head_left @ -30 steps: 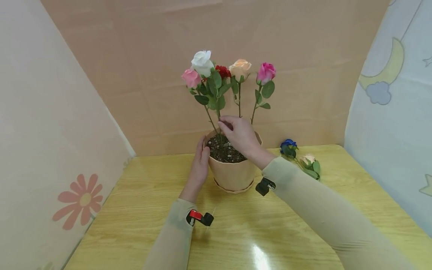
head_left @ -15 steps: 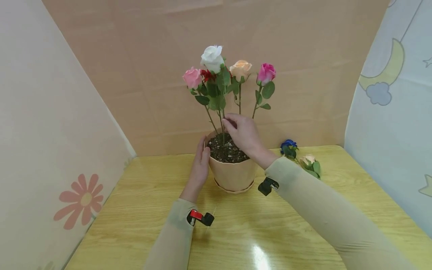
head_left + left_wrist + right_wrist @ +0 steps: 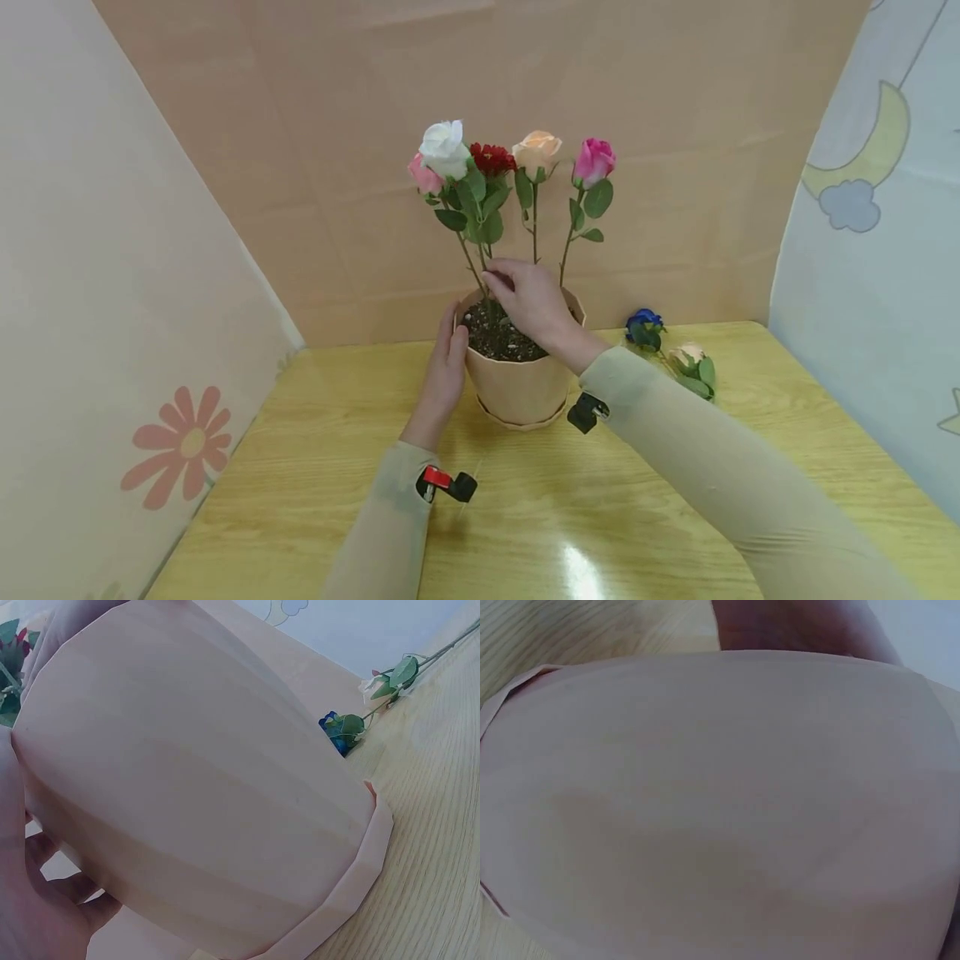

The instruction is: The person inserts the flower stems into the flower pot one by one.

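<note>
My right hand [image 3: 534, 307] pinches the stem of a white rose [image 3: 444, 150] between thumb and fingers. The rose stands in the soil [image 3: 495, 340] of a beige flowerpot [image 3: 519, 390], leaning left. My left hand [image 3: 442, 379] holds the pot's left side, and its fingers [image 3: 71, 889] show behind the pot in the left wrist view. Around the white rose in the pot are a pink rose [image 3: 424, 177], a red flower [image 3: 492, 158], a peach rose [image 3: 537, 152] and a magenta rose [image 3: 595, 162]. Pot wall fills most of the right wrist view, hiding the right fingers.
On the wooden table [image 3: 315, 467] right of the pot lie a blue rose [image 3: 643, 327] and a pale peach rose [image 3: 688, 358]. A saucer [image 3: 525, 423] sits under the pot. Printed cloth walls stand left and right, with a plain tan one behind.
The white rose swung right and more upright half a second ago, then tilted back left, now partly covering the pink rose. My right hand moved with its stem. The left hand stayed on the pot.
</note>
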### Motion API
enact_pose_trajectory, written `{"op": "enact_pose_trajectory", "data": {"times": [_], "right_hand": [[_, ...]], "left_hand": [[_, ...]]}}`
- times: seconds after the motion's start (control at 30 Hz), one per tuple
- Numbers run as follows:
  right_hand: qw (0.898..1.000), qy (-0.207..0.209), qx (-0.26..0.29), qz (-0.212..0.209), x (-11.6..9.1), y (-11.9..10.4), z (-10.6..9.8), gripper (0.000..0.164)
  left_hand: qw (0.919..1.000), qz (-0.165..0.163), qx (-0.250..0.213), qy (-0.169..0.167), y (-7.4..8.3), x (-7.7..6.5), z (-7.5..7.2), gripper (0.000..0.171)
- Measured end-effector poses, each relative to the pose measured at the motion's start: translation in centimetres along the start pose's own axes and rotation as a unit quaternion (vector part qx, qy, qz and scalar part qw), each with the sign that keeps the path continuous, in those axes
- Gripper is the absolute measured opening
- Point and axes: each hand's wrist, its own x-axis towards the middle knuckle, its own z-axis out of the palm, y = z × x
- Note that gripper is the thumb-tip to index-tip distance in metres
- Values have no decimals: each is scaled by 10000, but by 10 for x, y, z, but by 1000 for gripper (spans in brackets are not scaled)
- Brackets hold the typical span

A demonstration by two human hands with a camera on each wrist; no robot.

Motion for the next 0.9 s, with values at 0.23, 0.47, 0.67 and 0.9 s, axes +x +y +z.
{"op": "enact_pose_trajectory", "data": {"times": [0.23,0.47,0.67,0.9], "right_hand": [[9999,-124,-41,-84,-5,0,3,20],[9993,-287,-207,-107,-7,1,4,22],[9981,-412,-437,-115,-10,1,5,22],[9965,-477,-665,-183,-9,-2,5,22]], "left_hand": [[10000,-16,-4,-11,2,0,-1,62],[9999,-120,-53,-8,4,-2,-2,63],[9998,-185,-25,28,4,-3,-1,62],[9998,-182,-90,11,4,-4,-1,61]]}}
